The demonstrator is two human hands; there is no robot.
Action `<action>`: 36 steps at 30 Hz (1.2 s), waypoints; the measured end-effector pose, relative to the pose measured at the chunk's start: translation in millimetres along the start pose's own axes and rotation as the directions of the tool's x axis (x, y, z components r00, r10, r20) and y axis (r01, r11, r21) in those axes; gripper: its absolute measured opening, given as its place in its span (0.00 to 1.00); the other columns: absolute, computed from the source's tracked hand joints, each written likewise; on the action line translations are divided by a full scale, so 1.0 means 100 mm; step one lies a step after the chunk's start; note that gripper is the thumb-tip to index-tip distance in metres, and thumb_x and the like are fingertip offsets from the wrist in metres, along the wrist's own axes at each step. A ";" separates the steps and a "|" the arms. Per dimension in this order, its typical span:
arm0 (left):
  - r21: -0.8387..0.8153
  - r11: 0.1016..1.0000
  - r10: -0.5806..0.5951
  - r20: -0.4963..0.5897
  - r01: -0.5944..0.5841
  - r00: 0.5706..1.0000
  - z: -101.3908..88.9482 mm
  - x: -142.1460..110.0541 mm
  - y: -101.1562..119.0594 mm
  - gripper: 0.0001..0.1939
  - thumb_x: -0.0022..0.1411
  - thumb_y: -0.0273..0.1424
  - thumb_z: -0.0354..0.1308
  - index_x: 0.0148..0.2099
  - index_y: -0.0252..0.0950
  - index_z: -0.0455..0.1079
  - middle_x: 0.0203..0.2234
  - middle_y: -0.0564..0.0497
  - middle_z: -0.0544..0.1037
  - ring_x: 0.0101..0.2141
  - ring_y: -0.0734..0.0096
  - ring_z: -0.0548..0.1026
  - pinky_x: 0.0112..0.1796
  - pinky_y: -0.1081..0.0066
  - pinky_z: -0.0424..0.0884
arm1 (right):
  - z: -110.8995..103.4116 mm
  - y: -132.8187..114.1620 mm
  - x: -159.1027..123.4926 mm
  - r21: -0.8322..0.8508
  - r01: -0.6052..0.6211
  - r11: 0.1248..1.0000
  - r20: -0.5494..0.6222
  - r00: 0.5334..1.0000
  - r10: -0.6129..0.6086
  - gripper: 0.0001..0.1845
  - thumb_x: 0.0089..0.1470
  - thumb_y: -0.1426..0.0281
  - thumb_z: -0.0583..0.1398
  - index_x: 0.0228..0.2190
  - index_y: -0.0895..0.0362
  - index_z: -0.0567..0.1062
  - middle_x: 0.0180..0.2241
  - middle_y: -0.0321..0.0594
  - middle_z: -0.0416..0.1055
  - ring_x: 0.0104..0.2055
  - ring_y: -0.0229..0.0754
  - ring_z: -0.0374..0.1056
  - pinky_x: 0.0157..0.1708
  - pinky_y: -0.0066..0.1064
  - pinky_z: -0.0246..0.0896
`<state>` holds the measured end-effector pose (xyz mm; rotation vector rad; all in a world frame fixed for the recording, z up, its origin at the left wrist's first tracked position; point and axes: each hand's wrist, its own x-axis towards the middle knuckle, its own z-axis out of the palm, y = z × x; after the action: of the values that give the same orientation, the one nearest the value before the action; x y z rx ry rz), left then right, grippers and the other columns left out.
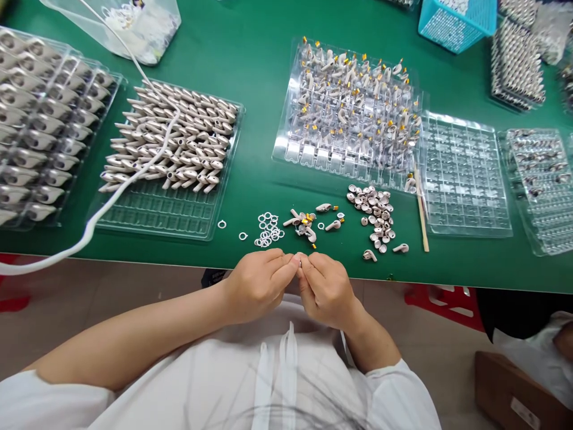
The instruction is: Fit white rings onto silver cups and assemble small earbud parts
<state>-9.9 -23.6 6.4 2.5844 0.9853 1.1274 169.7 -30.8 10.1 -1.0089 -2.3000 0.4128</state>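
Observation:
My left hand [262,280] and my right hand [326,286] meet at the table's front edge, thumbs and fingertips pinched together. Between them is a tiny piece, almost wholly covered by the fingers, so its kind does not show. Just beyond my hands lies a small pile of earbud housings [305,226] with orange tabs. To its left are several loose white rings [268,233]. Small rounded earbud caps [380,218] form a heap on the right, with a single stemmed earbud housing [401,248] beside them.
A clear tray [156,218] of beige earbud shells stands at left, crossed by a white cable [129,179]. Another clear tray [308,156] holds tabbed parts. A wooden stick [422,221], a blue basket [461,30] and a plastic tub [165,36] are also on the green table [250,161].

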 end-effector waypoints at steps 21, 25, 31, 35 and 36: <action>-0.235 0.968 -0.117 -0.106 0.089 0.988 -0.14 0.14 -0.09 0.06 0.66 0.21 0.55 0.45 0.32 0.71 0.34 0.45 0.83 0.33 0.71 0.82 0.36 0.73 0.79 | -0.07 0.04 0.00 0.335 -0.120 0.935 -0.130 0.977 0.172 0.24 0.62 0.77 0.57 0.59 0.56 0.68 0.40 0.47 0.77 0.38 0.42 0.73 0.35 0.34 0.73; -0.227 0.971 -0.102 -0.113 0.074 0.988 -0.13 0.13 -0.08 0.07 0.67 0.21 0.55 0.45 0.31 0.71 0.34 0.44 0.83 0.33 0.70 0.81 0.36 0.72 0.79 | -0.08 0.04 0.01 0.359 -0.121 0.925 -0.108 0.979 0.170 0.25 0.62 0.77 0.57 0.60 0.55 0.67 0.42 0.47 0.77 0.40 0.42 0.74 0.37 0.34 0.73; -0.227 0.973 -0.078 -0.120 0.049 0.990 -0.12 0.12 -0.09 0.09 0.66 0.19 0.54 0.47 0.30 0.71 0.35 0.41 0.83 0.35 0.68 0.81 0.36 0.71 0.79 | -0.10 0.04 0.01 0.402 -0.137 0.905 -0.088 0.978 0.187 0.26 0.61 0.77 0.58 0.60 0.53 0.67 0.43 0.45 0.77 0.40 0.42 0.73 0.38 0.34 0.72; -0.242 0.968 -0.093 -0.117 0.062 0.989 -0.11 0.10 -0.08 0.09 0.65 0.19 0.54 0.47 0.30 0.71 0.35 0.42 0.83 0.36 0.68 0.81 0.37 0.71 0.79 | -0.12 0.05 -0.02 0.466 -0.185 0.865 -0.027 0.974 0.224 0.25 0.63 0.75 0.56 0.60 0.52 0.68 0.42 0.44 0.76 0.39 0.41 0.73 0.37 0.33 0.72; -0.248 0.966 -0.098 -0.116 0.067 0.988 -0.11 0.09 -0.08 0.09 0.65 0.19 0.54 0.47 0.30 0.71 0.36 0.42 0.83 0.36 0.68 0.82 0.37 0.71 0.79 | -0.12 0.05 -0.02 0.491 -0.197 0.849 -0.013 0.972 0.233 0.24 0.63 0.75 0.55 0.60 0.52 0.68 0.41 0.44 0.76 0.38 0.41 0.73 0.37 0.33 0.72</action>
<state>-17.3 -12.7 16.6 2.2826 0.9057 1.3148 181.4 -28.6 16.2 -0.9974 -1.8743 0.9780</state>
